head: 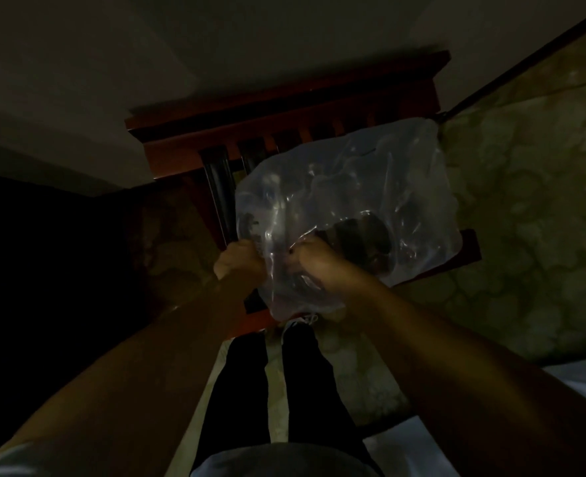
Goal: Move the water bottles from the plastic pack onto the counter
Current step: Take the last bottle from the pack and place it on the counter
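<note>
Two bare arms are reaching forward and down in dim light. Left hand (238, 258) is clenching the near left edge of the clear plastic pack (346, 208); right hand (314, 266) is gripping the film beside it. Pack is sitting over a red-brown wooden chair (284, 108). Bottles inside are too dark to distinguish; no readable labels.

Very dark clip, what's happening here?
A person stands over a reddish wooden piece of furniture and grips a clear plastic pack with both hands. The left hand pinches the wrap at its near left edge; the right hand clutches the film near the middle, as if to tear or pull it open. The dim light hides the bottles inside. No bottle is out yet.
</note>
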